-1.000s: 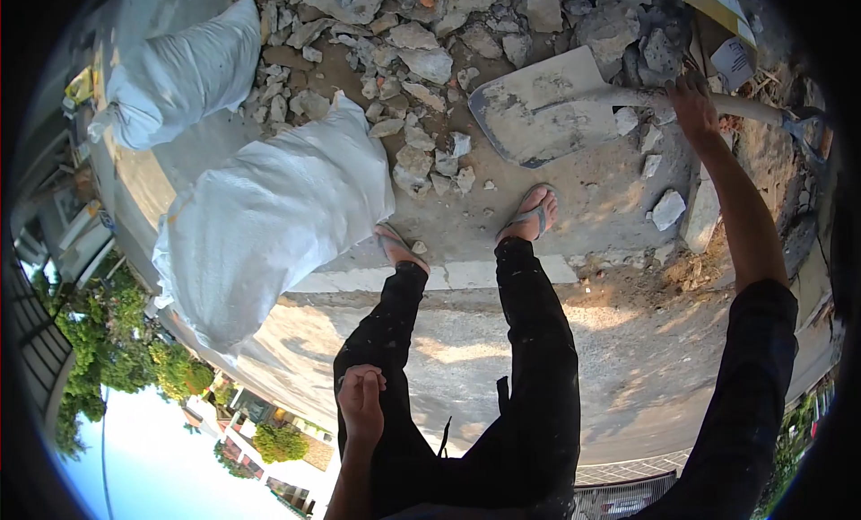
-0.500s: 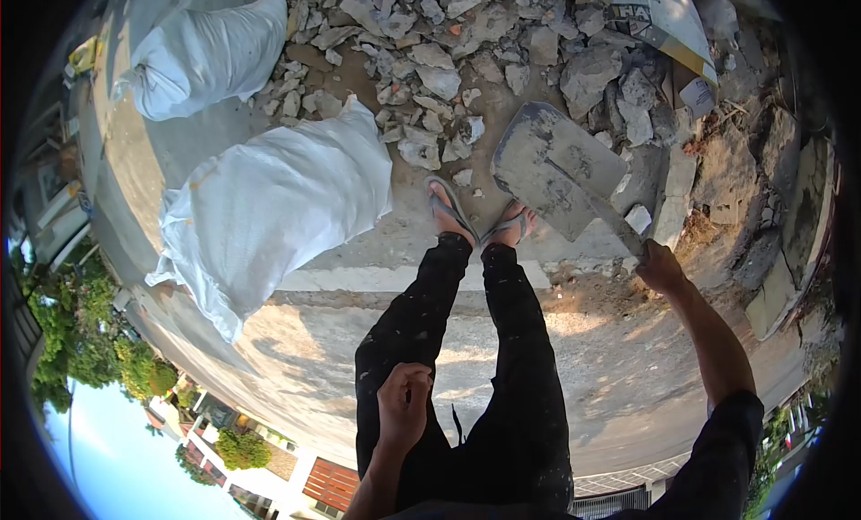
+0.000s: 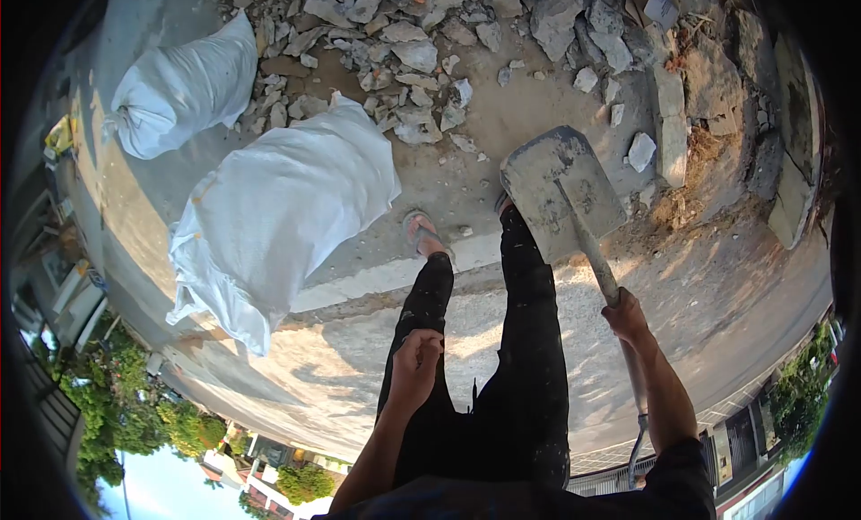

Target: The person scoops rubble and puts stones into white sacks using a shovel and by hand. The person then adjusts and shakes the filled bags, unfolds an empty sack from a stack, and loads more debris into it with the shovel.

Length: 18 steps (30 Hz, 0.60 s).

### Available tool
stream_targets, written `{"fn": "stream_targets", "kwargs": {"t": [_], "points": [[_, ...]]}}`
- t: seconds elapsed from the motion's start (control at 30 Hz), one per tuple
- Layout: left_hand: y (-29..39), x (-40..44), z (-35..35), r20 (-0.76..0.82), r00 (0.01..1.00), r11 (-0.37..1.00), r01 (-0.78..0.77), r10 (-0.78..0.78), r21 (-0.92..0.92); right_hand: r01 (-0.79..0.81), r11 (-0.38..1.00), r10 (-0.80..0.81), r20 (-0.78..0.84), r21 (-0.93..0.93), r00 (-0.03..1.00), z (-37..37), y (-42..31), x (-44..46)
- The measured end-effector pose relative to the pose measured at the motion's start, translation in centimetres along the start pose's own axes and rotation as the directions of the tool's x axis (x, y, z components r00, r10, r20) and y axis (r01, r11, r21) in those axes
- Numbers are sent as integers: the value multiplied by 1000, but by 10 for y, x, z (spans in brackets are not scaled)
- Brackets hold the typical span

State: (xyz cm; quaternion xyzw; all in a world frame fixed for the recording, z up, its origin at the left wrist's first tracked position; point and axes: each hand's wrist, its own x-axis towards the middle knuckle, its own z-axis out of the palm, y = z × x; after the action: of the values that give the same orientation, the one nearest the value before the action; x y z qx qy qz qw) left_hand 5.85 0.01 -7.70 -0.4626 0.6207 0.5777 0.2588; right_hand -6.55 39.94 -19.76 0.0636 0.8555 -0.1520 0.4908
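My right hand (image 3: 626,317) is wrapped round the shaft of a shovel (image 3: 567,183), whose flat, dirt-marked blade points away from me and hides part of my right foot. The shovel's handle end runs back beside my right forearm. My left hand (image 3: 420,351) is curled closed in front of my left thigh; whether anything is inside it is hidden. A full white sack (image 3: 282,210) lies on the ground to the left of my left foot (image 3: 419,231).
Broken concrete rubble (image 3: 408,49) is heaped at the top. A second, tied white sack (image 3: 184,87) lies at the upper left. Loose chunks (image 3: 641,152) and a long kerb piece (image 3: 671,130) lie at the right. A pale kerb strip (image 3: 359,282) crosses near my feet.
The shovel has swung from the rubble side back toward my right leg, with my right hand still on it. My feet have shifted. My left hand stays closed near my thigh.
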Motion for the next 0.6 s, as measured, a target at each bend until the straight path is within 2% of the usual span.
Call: {"fn": "stream_targets", "kwargs": {"t": [0.07,0.2,0.27,0.33,0.4,0.47,0.6], "points": [[-26,8,-19,49,997,994,-71,67,78,-47,998,49,-65,30,997,38,6,-25],[-71,18,-59,107,992,990,-79,67,120,-89,996,84,-182,-16,980,119,38,-54],[-90,15,-75,84,996,993,-50,41,110,-171,985,159,-218,-37,963,161,61,-73],[-109,15,-79,72,995,993,-69,62,95,-189,981,178,-186,-39,966,202,85,-82],[-120,13,-77,3,998,994,-68,68,81,-245,970,244,-76,3,967,237,102,-90],[-134,11,-72,5,995,991,-99,99,94,-235,972,235,23,15,972,280,119,-94],[-154,-5,-61,-36,983,967,-172,182,187,-162,975,162,13,149,987,387,141,-80]]}}
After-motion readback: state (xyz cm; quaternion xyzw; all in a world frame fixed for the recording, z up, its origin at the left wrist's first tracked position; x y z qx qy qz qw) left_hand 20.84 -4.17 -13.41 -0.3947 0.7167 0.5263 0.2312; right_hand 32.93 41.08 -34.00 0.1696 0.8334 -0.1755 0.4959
